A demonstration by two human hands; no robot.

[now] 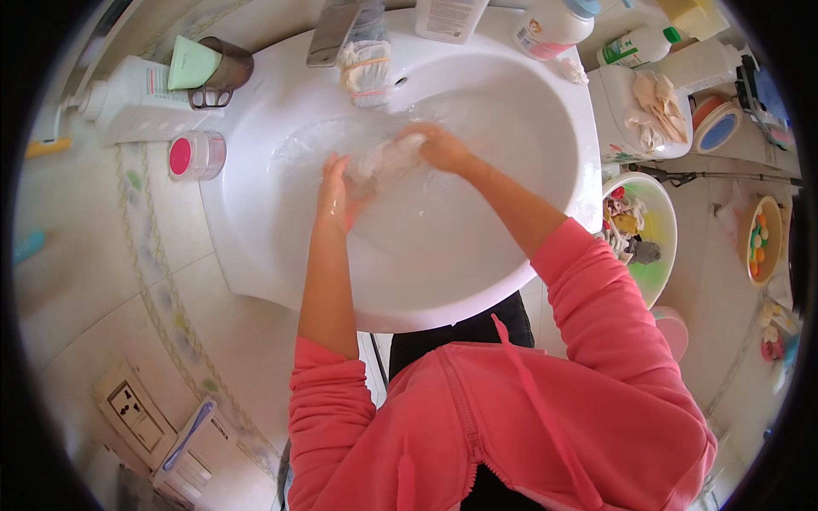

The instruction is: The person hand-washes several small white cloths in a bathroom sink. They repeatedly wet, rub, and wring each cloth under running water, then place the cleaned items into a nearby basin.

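A wet whitish cloth lies bunched in the water of the white washbasin, just below the faucet. My right hand closes its fingers round the cloth's right end. At the cloth's left end is my left hand, wet, with its fingers apart; part of it is in the water. Whether it touches the cloth is hard to see. Above the hands, the faucet has a pale wrap with an orange band round its spout.
Along the left rim stand a jar with a pink lid, a white bottle and a green cup. Bottles line the back right. Right of the basin, a tub holds small clothes. A wall socket is lower left.
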